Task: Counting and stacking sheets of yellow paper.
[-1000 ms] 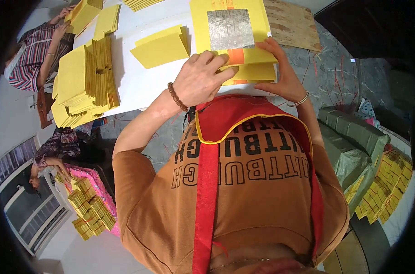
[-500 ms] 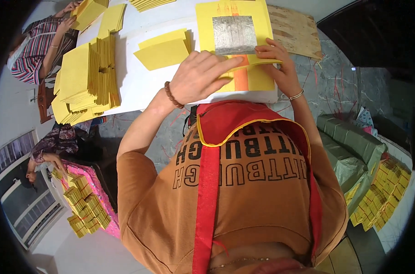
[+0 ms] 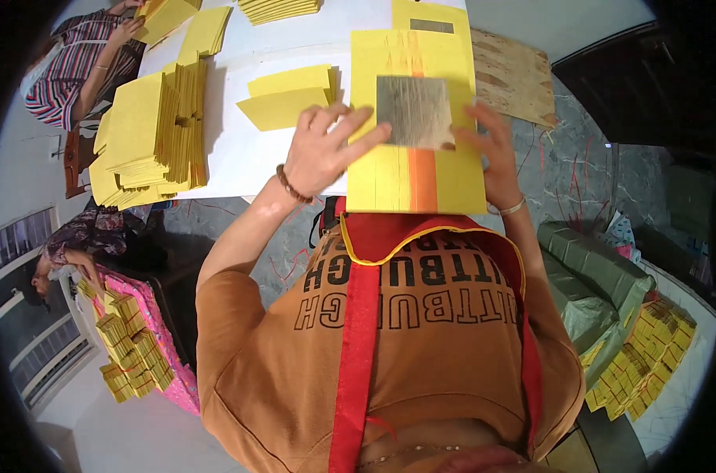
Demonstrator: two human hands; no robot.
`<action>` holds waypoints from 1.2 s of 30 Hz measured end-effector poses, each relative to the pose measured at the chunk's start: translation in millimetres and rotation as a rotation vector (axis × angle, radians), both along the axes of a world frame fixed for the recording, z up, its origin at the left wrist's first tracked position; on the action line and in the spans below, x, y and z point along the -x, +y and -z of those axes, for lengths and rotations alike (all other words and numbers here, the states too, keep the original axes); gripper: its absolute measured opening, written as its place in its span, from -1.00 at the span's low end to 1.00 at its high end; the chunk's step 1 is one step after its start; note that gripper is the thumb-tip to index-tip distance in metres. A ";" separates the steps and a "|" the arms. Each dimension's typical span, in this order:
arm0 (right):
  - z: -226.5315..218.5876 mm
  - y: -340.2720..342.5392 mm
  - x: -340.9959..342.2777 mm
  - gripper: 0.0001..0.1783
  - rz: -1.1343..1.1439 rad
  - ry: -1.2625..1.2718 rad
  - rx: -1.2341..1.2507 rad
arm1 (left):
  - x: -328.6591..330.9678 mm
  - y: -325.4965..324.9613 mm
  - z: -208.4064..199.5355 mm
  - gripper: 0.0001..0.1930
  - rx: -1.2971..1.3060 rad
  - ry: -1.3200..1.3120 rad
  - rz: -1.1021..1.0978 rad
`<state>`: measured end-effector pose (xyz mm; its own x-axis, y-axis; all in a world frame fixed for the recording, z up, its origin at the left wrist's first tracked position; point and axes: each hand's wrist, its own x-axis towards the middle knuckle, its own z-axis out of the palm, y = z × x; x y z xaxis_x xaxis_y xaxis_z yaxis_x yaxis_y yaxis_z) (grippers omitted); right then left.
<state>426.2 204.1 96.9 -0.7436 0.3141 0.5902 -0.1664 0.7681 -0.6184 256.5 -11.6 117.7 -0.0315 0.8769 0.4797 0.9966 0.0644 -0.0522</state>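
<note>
Directly ahead of me, a yellow paper sheet [image 3: 378, 177] with a silver-grey square [image 3: 413, 114] and an orange stripe lies flat, its near end reaching the table edge by my apron. My left hand [image 3: 326, 146] is over its left side, fingers spread and stretched toward the square. At the right edge is my right hand [image 3: 494, 150], its fingers blurred but apart, close to the square's right side. Neither hand visibly grips anything; whether the fingertips touch the paper is unclear. Part of another yellow sheet [image 3: 433, 12] shows beyond this one.
Folded yellow papers [image 3: 287, 102] lie left of the sheet on the white table [image 3: 240, 71]. A tall stack of them [image 3: 141, 126] stands farther left. A co-worker in a striped top [image 3: 78, 59] handles yellow paper at far left. A wooden board [image 3: 516, 79] is at right.
Earlier, both hands held a raised yellow fold across the paper. Now a full sheet lies flat nearer to me, and my hands have come apart, with nothing visibly gripped.
</note>
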 end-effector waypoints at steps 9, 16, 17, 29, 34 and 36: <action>-13.1 -2.2 -9.6 -0.80 -0.228 -0.341 -0.104 | -12.0 -2.5 2.8 -0.69 0.031 -0.483 0.095; -14.2 -9.9 8.8 -0.69 -0.001 -0.473 0.715 | -0.4 20.5 9.8 -0.67 0.050 -1.237 -0.374; -12.1 -11.6 11.9 -0.66 0.042 -0.376 0.793 | 0.7 25.2 15.6 -0.66 -0.059 -1.250 -0.328; -1.7 -14.5 20.2 -0.59 0.180 -0.312 0.712 | 6.9 39.0 12.5 -0.34 -0.085 -1.521 -0.372; 5.4 -9.9 21.9 -0.58 0.187 -0.340 0.660 | 5.6 38.1 13.0 -0.34 -0.077 -1.429 -0.374; 5.0 -9.3 22.4 -0.57 0.192 -0.365 0.654 | 6.0 39.7 7.5 -0.36 -0.084 -1.382 -0.363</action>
